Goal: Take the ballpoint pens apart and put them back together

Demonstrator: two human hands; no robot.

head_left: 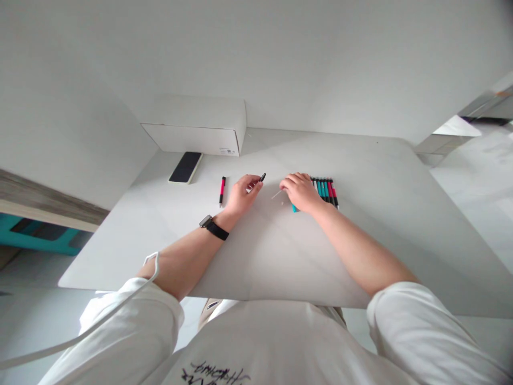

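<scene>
Our hands are apart above the table (256, 262), each at work on something small. The left hand (242, 194) has its fingers closed on a black piece (263, 177), perhaps part of a pen, its tip poking out above the thumb. The right hand (301, 191) seems to pinch a thin pale rod (276, 195) at its upper end, the rod slanting down towards us. Just beside it, on the tabletop, lies a tiny bit (282, 203).

We judge the work to be partway: one pen appears to be in parts between our hands, not yet whole. The row (329, 191) of pens, teal, black and red, lies side by side by the right hand, and those we can see look complete. A lone red pen (222, 191) lies just left of the left hand and looks whole too; whether it has been dealt with or waits its turn, we cannot tell.

The right hand hides the near-left part of the row, so we cannot count the pens; only a teal end (295, 208) shows below the palm. The left fingers cover most of the black piece, and the tiny bit is too small for us to name
</scene>
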